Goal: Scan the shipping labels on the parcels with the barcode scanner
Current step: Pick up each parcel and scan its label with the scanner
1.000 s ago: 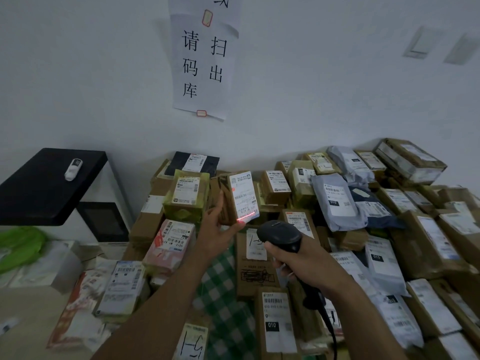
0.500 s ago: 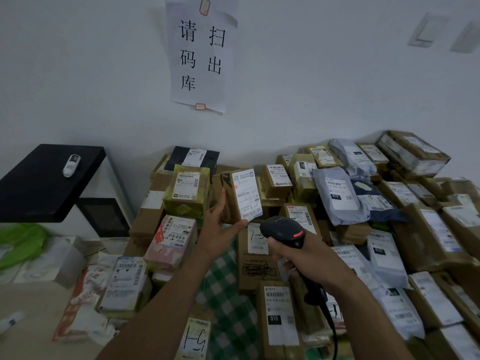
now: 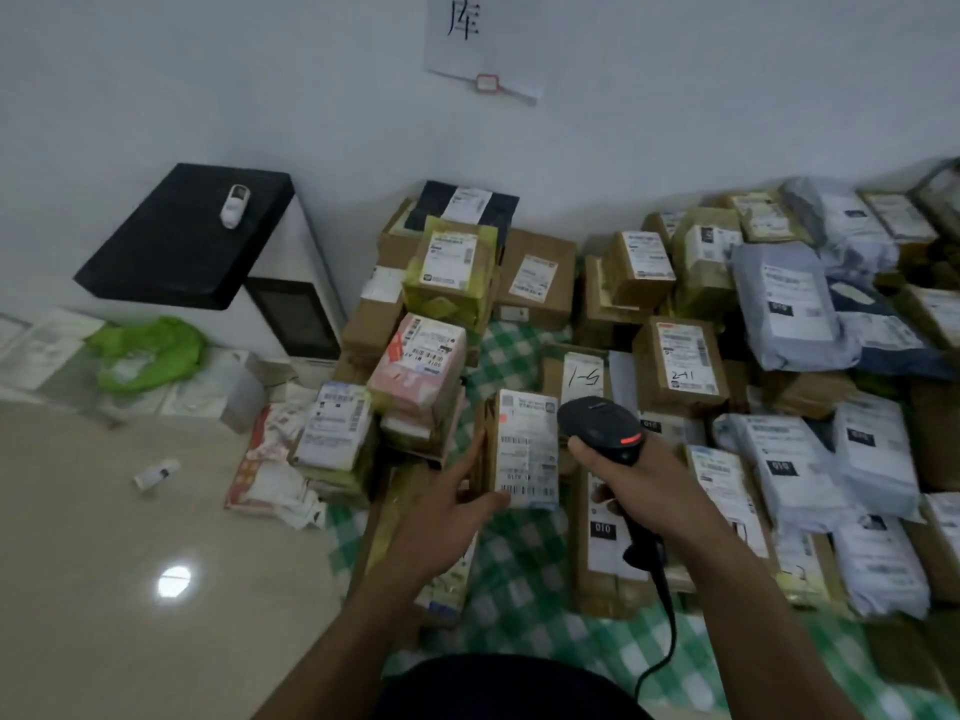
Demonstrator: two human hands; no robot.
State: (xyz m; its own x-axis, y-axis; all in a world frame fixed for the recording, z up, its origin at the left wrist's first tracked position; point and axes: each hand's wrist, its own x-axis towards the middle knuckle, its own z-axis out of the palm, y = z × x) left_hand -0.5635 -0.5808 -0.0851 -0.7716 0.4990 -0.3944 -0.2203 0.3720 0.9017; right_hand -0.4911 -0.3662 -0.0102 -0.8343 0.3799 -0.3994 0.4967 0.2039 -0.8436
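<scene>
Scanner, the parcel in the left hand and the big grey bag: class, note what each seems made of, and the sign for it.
Scanner: likely black plastic, matt, soft sheen on its rounded head.
Parcel: seemingly brown cardboard, dull, with a white paper label.
Grey bag: probably thin plastic film, faintly glossy, wrinkled and sagging.

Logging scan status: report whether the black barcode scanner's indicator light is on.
On: a red bar glows atop the black handheld barcode scanner in the right hand; the left hand holds a white-labelled brown cardboard parcel.

A green bag (image 3: pixel 148 350) lies beside the black-topped cabinet (image 3: pixel 176 246), below a paper sign (image 3: pixel 483 44)
</scene>
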